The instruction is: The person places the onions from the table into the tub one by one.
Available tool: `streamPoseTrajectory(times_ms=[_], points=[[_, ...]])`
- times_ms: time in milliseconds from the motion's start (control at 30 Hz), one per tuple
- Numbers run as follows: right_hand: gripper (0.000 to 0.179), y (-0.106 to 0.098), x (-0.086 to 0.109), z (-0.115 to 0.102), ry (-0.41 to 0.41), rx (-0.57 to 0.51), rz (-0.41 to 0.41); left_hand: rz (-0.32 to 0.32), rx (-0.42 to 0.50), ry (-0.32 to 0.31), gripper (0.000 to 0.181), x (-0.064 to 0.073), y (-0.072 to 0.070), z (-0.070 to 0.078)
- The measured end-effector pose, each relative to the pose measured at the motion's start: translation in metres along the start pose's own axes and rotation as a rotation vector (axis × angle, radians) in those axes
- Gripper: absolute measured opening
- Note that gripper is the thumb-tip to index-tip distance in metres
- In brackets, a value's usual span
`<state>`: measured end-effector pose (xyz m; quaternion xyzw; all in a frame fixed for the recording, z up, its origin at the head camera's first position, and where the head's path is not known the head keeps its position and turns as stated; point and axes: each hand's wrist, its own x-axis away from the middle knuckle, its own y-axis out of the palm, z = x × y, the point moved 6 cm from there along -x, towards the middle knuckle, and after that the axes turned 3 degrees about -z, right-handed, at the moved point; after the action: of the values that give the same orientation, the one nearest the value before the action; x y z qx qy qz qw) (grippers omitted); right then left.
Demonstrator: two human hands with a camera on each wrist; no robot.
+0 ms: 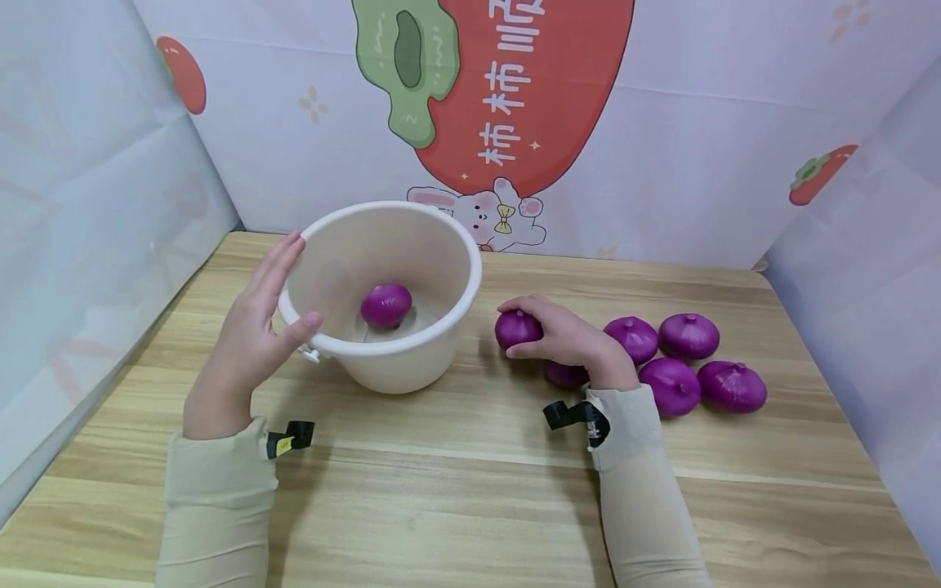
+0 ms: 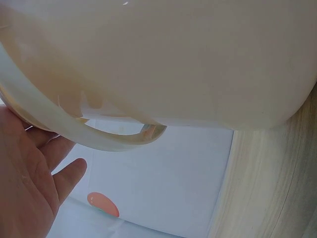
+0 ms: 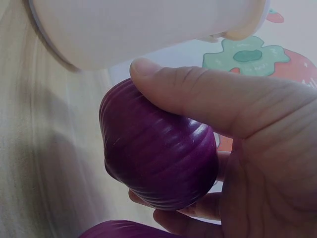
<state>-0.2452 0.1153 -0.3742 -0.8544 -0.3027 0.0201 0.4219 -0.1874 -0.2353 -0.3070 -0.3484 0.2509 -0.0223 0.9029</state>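
Observation:
My right hand (image 1: 562, 331) grips a purple onion (image 1: 518, 330), thumb on one side and fingers on the other. In the right wrist view this onion (image 3: 158, 146) appears lifted off the wooden table, close to the bucket. To its left stands a white bucket (image 1: 400, 371), upright, with one purple onion (image 1: 385, 305) lying inside. My left hand (image 1: 250, 335) rests against the bucket's left rim, its fingers fairly straight and the thumb at the near edge. The left wrist view shows the bucket's handle (image 2: 94, 141) hanging beside those fingers.
Several more purple onions (image 1: 689, 336) sit at the right of the wooden table (image 1: 441, 490), one (image 1: 566, 374) partly hidden beneath my right hand. Printed cloth walls (image 1: 698, 163) close off the back and both sides.

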Motion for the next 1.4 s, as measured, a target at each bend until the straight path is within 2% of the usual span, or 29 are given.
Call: streamPoseTrajectory(times_ms=[267, 600, 1033, 1400], points=[[0.063, -0.007, 0.007, -0.008, -0.005, -0.010, 0.029, 0.001, 0.003, 0.004, 0.077, 0.000, -0.001, 0.000], [0.064, -0.017, 0.020, -0.023, -0.057, 0.015, 0.048, -0.002, 0.002, 0.006, 0.078, 0.000, 0.000, -0.001], [0.062, -0.028, 0.041, -0.049, -0.193, 0.020, 0.080, 0.006, -0.003, 0.024, 0.077, -0.003, 0.000, 0.000], [0.065, -0.036, 0.060, -0.069, -0.244, 0.030, 0.148, -0.002, -0.010, -0.017, 0.078, -0.001, -0.001, 0.001]])
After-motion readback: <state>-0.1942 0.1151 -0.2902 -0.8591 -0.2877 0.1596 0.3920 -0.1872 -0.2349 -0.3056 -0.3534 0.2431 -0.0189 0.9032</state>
